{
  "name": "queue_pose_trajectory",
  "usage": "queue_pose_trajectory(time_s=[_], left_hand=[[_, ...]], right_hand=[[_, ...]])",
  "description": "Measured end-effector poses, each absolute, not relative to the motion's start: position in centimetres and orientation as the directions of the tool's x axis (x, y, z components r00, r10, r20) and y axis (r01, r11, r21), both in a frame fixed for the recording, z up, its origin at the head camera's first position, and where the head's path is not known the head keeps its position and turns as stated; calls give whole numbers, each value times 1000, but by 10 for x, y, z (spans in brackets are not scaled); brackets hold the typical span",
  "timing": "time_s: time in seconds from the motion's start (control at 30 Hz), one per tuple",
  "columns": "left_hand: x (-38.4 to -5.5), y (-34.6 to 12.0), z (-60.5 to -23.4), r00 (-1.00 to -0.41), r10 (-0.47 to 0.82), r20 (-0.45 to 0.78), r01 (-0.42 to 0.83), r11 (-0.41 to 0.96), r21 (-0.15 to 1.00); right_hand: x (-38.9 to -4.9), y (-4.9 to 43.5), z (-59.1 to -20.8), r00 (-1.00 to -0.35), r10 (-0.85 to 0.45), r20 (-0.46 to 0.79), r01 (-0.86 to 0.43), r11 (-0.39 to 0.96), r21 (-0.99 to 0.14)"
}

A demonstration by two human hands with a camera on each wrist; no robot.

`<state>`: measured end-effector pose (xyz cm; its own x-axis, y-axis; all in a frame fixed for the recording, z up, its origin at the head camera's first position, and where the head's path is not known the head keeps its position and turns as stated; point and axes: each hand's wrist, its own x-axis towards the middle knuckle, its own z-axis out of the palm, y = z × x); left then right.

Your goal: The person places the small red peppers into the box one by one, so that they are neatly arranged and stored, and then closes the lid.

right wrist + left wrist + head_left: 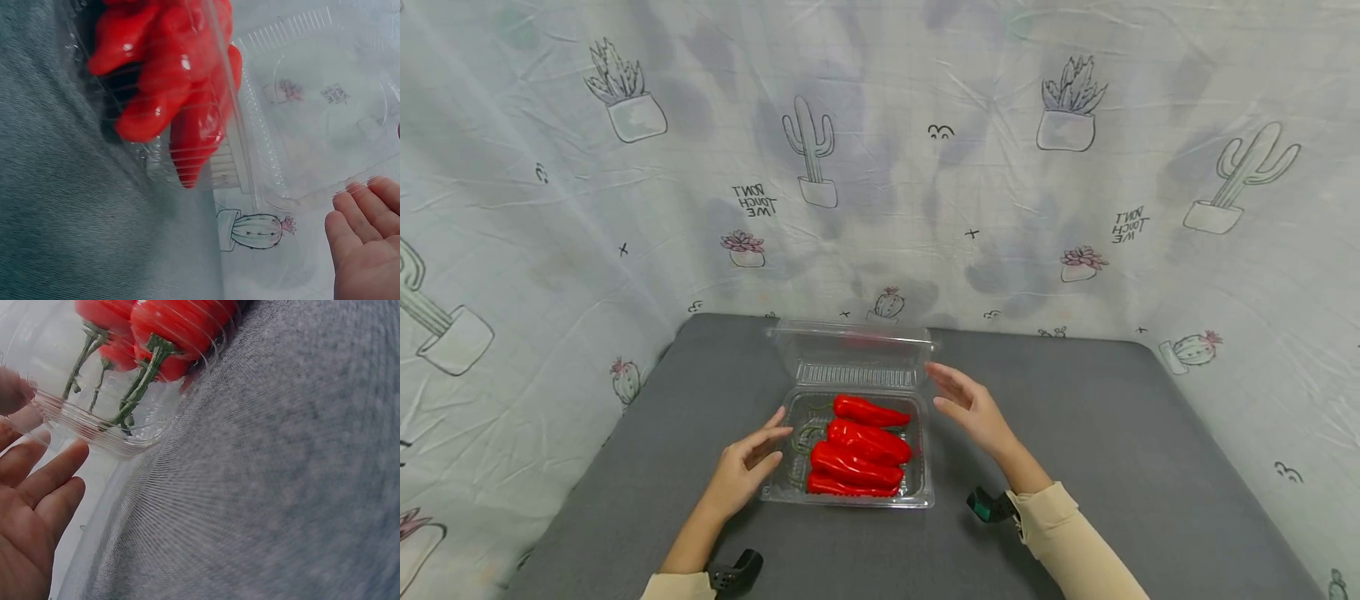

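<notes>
Several red peppers with green stems lie side by side in a clear plastic clamshell box, their stems toward the left. The box's lid stands raised at the back. My left hand is at the box's left side, fingers loosely extended by the rim; in the left wrist view the fingertips are close to the plastic wall, and whether they touch I cannot tell. My right hand hovers to the right of the lid, fingers relaxed, near the lid's edge in the right wrist view. It holds nothing.
The box stands on a grey cloth-covered table. Behind and at both sides hangs a pale curtain printed with cacti and potted plants. A dark strap device is on the left wrist, another on the right.
</notes>
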<state>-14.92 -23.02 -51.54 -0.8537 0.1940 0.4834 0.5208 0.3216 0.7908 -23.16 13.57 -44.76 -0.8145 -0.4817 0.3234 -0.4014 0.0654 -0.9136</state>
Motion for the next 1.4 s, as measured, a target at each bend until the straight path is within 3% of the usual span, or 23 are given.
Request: queue_pose_trajectory(time_s=[0.37, 0.73, 1.03, 1.23, 1.4], left_hand=[[-148, -231, -518, -845, 195, 498, 535, 293, 793], [-148, -231, -518, -867, 132, 481, 496, 320, 807], [-150, -232, -519, -855, 149, 498, 517, 327, 791], [-150, -232, -516, -884, 143, 445, 467, 253, 847], [-149, -232, -513, -881, 169, 441, 466, 157, 871]], right_hand=[[-213, 137, -457, -825, -459, 329, -411, 89, -907], [-202, 138, -472, -746, -507, 431, -485, -28, -874], [-194, 140, -482, -775, -494, 394, -450, -6, -893], [-189, 141, -487, -777, -502, 381, -444, 8, -896], [-184, 140, -488, -732, -542, 411, -534, 83, -842]])
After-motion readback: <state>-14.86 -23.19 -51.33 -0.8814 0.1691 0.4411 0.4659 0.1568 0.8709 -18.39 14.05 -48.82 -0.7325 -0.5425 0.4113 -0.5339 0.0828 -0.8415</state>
